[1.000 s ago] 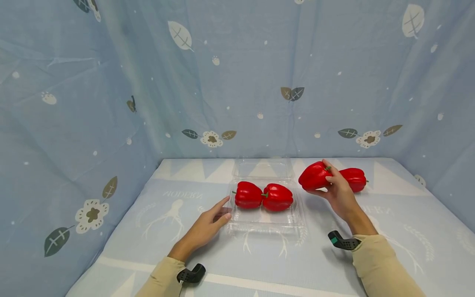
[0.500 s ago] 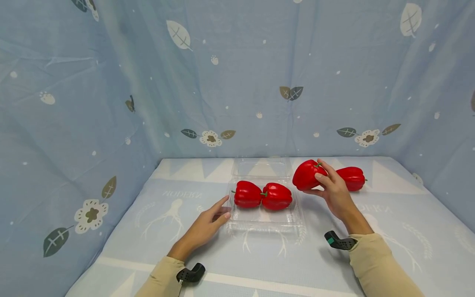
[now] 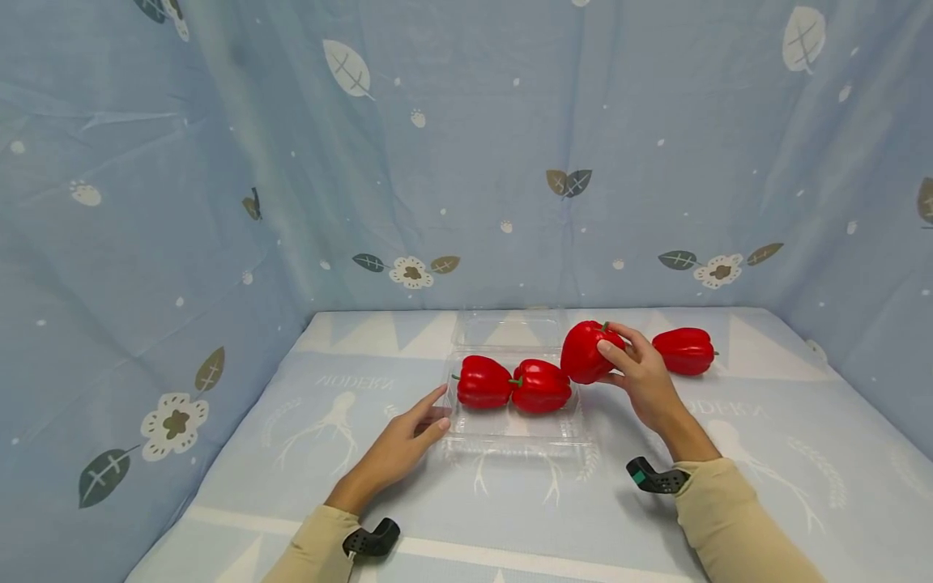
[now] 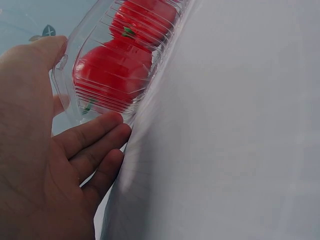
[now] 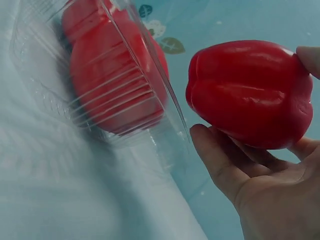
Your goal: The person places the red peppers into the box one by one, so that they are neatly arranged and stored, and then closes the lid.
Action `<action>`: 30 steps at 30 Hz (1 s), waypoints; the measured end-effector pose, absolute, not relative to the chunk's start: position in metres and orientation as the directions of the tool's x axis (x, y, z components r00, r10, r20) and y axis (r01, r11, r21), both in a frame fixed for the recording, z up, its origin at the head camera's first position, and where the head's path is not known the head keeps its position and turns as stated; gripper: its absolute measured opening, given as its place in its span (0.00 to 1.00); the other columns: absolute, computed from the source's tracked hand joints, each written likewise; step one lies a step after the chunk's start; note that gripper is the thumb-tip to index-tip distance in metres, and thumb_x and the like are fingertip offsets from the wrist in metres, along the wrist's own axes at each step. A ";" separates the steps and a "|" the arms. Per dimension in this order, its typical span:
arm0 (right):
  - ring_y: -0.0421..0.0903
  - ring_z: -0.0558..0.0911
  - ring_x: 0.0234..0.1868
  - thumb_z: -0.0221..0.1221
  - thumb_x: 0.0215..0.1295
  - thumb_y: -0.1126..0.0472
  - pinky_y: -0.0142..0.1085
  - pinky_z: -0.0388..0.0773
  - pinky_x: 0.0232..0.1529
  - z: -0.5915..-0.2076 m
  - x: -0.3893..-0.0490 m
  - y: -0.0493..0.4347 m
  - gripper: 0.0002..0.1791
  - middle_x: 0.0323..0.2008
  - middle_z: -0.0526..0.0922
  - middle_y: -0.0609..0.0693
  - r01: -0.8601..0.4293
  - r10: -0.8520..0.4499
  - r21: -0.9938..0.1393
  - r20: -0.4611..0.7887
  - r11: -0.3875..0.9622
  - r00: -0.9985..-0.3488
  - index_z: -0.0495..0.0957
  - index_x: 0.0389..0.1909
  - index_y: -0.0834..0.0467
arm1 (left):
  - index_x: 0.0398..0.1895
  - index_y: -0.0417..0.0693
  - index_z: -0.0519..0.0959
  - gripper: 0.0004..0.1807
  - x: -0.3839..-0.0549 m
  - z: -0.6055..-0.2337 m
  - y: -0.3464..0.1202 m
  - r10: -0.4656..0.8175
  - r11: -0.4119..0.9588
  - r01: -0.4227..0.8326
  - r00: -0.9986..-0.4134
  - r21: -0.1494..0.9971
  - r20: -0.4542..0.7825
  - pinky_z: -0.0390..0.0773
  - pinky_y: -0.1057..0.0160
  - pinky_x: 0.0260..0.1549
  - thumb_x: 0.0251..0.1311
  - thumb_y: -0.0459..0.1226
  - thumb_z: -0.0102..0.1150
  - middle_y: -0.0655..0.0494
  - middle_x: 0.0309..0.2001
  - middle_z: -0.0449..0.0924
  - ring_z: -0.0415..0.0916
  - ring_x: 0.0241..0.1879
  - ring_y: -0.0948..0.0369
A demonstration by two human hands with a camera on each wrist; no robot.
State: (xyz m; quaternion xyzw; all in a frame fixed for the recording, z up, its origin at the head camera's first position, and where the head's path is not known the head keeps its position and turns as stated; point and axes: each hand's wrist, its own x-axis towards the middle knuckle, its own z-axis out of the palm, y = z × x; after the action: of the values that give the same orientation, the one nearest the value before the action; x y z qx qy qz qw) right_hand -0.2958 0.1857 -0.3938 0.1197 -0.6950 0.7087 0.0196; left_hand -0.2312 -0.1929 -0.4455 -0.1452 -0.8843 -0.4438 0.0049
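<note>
My right hand (image 3: 641, 376) grips a red bell pepper (image 3: 585, 353) with a green stem, raised beside the right edge of a clear plastic clamshell box (image 3: 521, 424). In the right wrist view the fingers lie under the held pepper (image 5: 250, 95) and the thumb is at its end. Inside the box two red bell peppers, the left one (image 3: 483, 383) and the right one (image 3: 542, 387), lie side by side. At the box's left side rests my left hand (image 3: 404, 441), fingers loosely extended; the left wrist view shows its fingertips (image 4: 112, 120) right at the ribbed wall.
Another red bell pepper (image 3: 685, 351) lies on the patterned tablecloth (image 3: 510, 518) at the right, behind the right hand. The box's clear lid (image 3: 513, 330) is folded back toward the blue curtain (image 3: 466, 146). Both wrists wear black devices.
The right hand has moved left with the bell pepper, from near the pepper on the table to the box's right edge, tilting it stem-up. The left hand stays at the box.
</note>
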 end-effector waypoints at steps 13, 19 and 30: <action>0.52 0.71 0.61 0.60 0.72 0.55 0.39 0.83 0.46 -0.390 -0.295 0.175 0.38 0.67 0.64 0.58 -0.265 -0.140 -0.964 0.266 -0.027 -0.954 0.55 0.78 0.50 | 0.79 0.62 0.58 0.33 -0.232 -0.442 -0.192 0.259 0.562 0.270 -0.955 0.782 0.144 0.70 0.46 0.62 0.73 0.47 0.55 0.55 0.61 0.79 0.76 0.60 0.56; 0.55 0.68 0.64 0.61 0.71 0.56 0.40 0.82 0.50 -0.387 -0.294 0.166 0.37 0.69 0.63 0.57 -0.286 -0.195 -0.958 0.287 -0.033 -0.938 0.56 0.77 0.50 | 0.79 0.62 0.59 0.33 -0.232 -0.442 -0.193 0.249 0.565 0.265 -0.958 0.782 0.145 0.69 0.46 0.63 0.73 0.46 0.55 0.54 0.60 0.79 0.76 0.60 0.55; 0.59 0.64 0.66 0.53 0.71 0.60 0.41 0.79 0.54 -0.378 -0.290 0.156 0.36 0.70 0.60 0.57 -0.284 -0.364 -0.958 0.277 -0.036 -0.889 0.53 0.77 0.53 | 0.78 0.63 0.59 0.33 -0.230 -0.443 -0.193 0.252 0.559 0.260 -0.958 0.787 0.137 0.69 0.47 0.63 0.73 0.46 0.56 0.56 0.60 0.79 0.76 0.60 0.56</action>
State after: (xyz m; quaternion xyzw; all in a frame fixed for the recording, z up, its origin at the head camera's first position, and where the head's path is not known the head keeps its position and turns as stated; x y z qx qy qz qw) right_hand -0.2899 0.1560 -0.3775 0.2335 -0.6938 0.6806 -0.0292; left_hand -0.2303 -0.1927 -0.4426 -0.1452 -0.8830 -0.4463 0.0044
